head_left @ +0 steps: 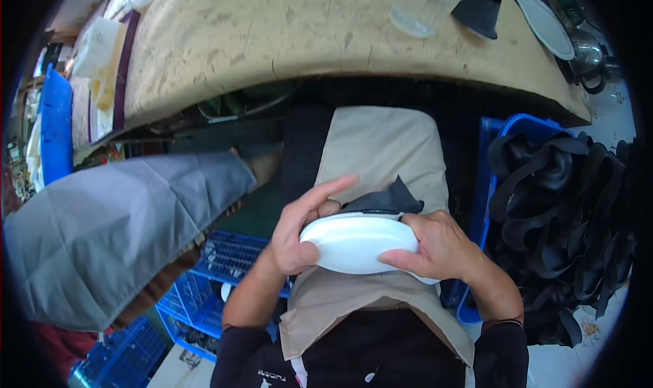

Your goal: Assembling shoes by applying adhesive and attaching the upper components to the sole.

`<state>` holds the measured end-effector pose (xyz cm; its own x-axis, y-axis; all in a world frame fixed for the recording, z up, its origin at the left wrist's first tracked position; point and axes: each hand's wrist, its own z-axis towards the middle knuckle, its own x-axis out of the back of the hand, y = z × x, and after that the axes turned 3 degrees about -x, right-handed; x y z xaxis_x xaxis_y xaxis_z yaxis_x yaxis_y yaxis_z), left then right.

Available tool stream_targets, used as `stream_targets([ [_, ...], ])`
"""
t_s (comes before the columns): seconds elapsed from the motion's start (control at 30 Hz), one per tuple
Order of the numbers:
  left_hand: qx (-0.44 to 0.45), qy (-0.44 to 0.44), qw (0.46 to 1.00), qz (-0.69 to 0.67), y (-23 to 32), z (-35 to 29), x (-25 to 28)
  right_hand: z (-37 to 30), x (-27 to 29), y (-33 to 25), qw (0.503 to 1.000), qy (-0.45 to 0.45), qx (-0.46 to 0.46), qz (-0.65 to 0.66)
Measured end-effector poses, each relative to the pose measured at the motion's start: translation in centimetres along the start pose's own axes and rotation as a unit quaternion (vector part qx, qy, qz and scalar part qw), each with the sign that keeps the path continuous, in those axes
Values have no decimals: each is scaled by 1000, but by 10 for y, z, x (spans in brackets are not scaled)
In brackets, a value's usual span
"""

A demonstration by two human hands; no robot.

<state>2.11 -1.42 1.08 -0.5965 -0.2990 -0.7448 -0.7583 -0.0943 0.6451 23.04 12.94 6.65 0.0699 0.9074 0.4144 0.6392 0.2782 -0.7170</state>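
Observation:
A smooth white sole-shaped piece point(357, 242) is held over my lap, its long side running left to right. Behind its far edge, a bent black piece of sheet material point(384, 201) rises to a pointed corner; whether the two are joined I cannot tell. My left hand point(299, 238) grips the left end, thumb on the white face and index finger stretched out past the far side. At the right end, my right hand point(439, 245) is closed round it, thumb pressed on the face. Its other fingers are mostly hidden. A beige apron point(384, 146) covers my lap.
Ahead is a worn beige tabletop point(258, 34) bearing a clear container point(415, 21), a black piece point(477, 10) and a white sole shape point(541, 17). Black strap-like pieces point(564, 211) overflow a blue crate point(503, 126) at right. At left sits a person in a grey apron point(122, 225).

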Motion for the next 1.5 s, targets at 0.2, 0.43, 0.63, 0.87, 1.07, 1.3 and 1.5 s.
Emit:
stream_targets([
  [0.2, 20, -199, 905, 375, 10, -5, 12, -5, -24, 15, 1000, -23, 9, -5],
  [0.43, 134, -122, 943, 278, 76, 21, 1, -23, 32, -2, 937, -138, 67, 315],
  [0.63, -107, 108, 948, 280, 101, 3, -26, -19, 11, -79, 609, 119, 361, 696],
  [0.87, -33, 127, 990, 59, 29, 14, -4, 23, -11, 8, 774, 19, 98, 625],
  [1.07, 86, 162, 983, 2, 27, 10, 31, 49, -36, 20, 860, -51, 66, 504],
  [1.3, 53, 185, 980, -47, 0, 4, 43, 50, -90, 30, 915, 127, 160, 347],
  [1.5, 56, 182, 981, -34, -36, 0, 49, 48, -92, 49, 940, 62, 128, 310],
])
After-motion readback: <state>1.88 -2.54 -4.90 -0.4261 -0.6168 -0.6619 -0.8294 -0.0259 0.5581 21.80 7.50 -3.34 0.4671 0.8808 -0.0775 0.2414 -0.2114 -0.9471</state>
